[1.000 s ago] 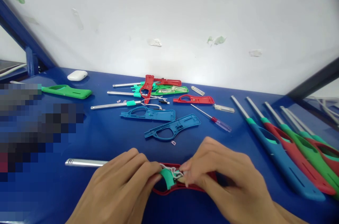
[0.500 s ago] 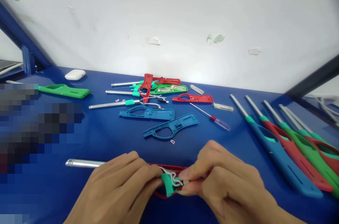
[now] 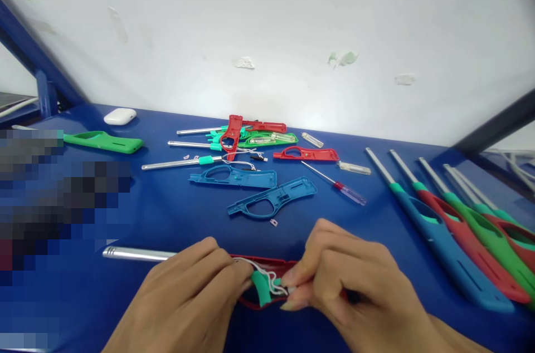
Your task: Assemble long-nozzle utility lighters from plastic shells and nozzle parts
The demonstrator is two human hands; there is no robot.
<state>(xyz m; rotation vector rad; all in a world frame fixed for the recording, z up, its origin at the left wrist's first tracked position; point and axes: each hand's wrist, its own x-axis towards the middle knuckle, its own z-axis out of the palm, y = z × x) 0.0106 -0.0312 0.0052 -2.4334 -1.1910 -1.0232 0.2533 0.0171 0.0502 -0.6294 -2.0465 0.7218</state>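
Near the front edge, a red shell half [image 3: 267, 259] lies under both hands, with a metal tube [image 3: 137, 254] sticking out to the left. My left hand [image 3: 188, 292] is closed over the tube end of the shell, fingers beside a green trigger piece [image 3: 262, 288]. White wires [image 3: 267, 275] loop over the shell toward the right. My right hand [image 3: 346, 280] pinches a small white and black part [image 3: 290, 290] between thumb and forefinger, at the wires' end. The palm side of each hand is hidden.
Blue shell halves [image 3: 278, 197], red ones [image 3: 307, 154], tubes [image 3: 181, 163] and a screwdriver [image 3: 351, 194] lie behind the hands. Several whole lighters [image 3: 455, 264] lie at the right. A green lighter [image 3: 104, 142] and white case [image 3: 120, 116] are back left.
My right hand has shifted slightly, its fingers still pinched by the wires. The green trigger piece has moved a little to the left. My left hand holds almost the same place.
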